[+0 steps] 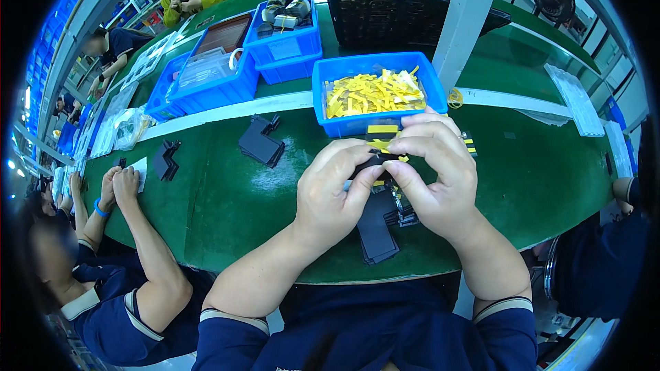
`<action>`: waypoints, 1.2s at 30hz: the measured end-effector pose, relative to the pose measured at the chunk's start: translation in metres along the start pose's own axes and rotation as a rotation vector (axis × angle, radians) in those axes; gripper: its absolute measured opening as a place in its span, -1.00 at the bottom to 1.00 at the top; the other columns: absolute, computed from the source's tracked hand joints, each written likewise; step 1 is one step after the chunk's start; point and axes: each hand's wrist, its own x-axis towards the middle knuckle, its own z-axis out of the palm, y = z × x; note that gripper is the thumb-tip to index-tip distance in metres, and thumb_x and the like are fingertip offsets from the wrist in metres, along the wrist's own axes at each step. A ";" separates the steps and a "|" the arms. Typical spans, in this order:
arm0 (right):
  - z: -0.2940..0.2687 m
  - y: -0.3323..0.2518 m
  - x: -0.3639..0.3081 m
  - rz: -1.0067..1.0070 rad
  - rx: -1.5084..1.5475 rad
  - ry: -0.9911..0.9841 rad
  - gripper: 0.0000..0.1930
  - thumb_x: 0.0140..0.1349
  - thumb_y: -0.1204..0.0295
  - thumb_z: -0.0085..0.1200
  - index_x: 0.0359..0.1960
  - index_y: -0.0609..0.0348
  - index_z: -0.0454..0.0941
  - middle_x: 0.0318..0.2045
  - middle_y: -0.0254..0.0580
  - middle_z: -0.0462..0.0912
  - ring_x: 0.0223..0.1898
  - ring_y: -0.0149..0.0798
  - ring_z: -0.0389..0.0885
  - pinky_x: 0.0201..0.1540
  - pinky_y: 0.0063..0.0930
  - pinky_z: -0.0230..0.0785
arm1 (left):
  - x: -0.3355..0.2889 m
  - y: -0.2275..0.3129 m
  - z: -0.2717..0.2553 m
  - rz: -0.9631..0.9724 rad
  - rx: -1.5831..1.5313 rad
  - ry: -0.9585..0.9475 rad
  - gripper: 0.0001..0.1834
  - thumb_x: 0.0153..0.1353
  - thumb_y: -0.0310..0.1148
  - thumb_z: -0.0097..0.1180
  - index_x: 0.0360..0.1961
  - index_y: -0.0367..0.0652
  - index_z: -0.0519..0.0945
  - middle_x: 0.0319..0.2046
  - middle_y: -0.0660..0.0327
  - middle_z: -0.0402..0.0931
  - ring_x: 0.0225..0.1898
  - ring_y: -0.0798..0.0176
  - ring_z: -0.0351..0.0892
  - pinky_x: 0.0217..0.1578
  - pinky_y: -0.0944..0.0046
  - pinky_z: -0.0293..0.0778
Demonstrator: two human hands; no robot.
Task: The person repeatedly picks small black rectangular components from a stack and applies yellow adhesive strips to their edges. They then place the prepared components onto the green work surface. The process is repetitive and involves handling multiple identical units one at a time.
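My left hand (328,182) and my right hand (441,172) meet over the table, fingertips pinched on a small black piece (371,163). A yellow strip (378,145) shows between the fingers of both hands; the fingers hide much of the piece. Just beyond my fingertips lies a flat yellow piece (383,129). Below my hands, near the table's front edge, is a stack of flat black pieces (377,232). Several small black parts (404,214) lie against its right side, partly covered by my right hand.
Beyond my hands stands a blue bin (330,126) of yellow strips (375,96). L-shaped black pieces (261,141) lie stacked to the left on the green table (220,192). More blue bins (285,48) stand behind. A grey post (464,27) rises at right. A co-worker (117,288) sits at left.
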 end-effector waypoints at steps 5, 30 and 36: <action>-0.008 0.000 0.003 -0.020 0.029 -0.079 -0.84 -0.14 0.53 0.26 -0.47 0.17 0.54 -0.48 -0.20 0.54 -0.32 -0.14 0.53 0.05 -0.10 0.26 | 0.004 0.003 -0.002 0.141 0.088 -0.053 -0.78 -0.07 -0.54 0.25 -0.35 -0.28 0.53 -0.36 0.04 0.54 -0.35 0.05 0.57 -0.34 0.22 0.51; -0.006 0.017 0.000 0.617 0.876 -0.210 -0.57 0.15 0.52 0.10 0.08 0.27 0.37 -0.43 -0.40 0.53 -0.41 -0.61 0.42 -0.37 -0.73 0.26 | -0.003 -0.007 -0.005 -0.398 -0.809 -0.192 -0.80 0.20 -0.49 0.09 -0.16 -0.31 0.46 -0.24 0.25 0.42 -0.21 0.46 0.42 -0.21 0.43 0.41; -0.015 0.017 0.004 0.465 0.712 -0.211 -0.79 0.09 0.57 0.12 -0.20 0.25 0.57 -0.52 -0.41 0.52 -0.47 -0.59 0.43 -0.41 -0.69 0.26 | -0.001 -0.005 -0.007 -0.489 -1.000 -0.210 -0.78 0.28 -0.34 -0.03 -0.14 -0.26 0.40 -0.26 0.16 0.49 -0.31 0.34 0.52 -0.25 0.35 0.44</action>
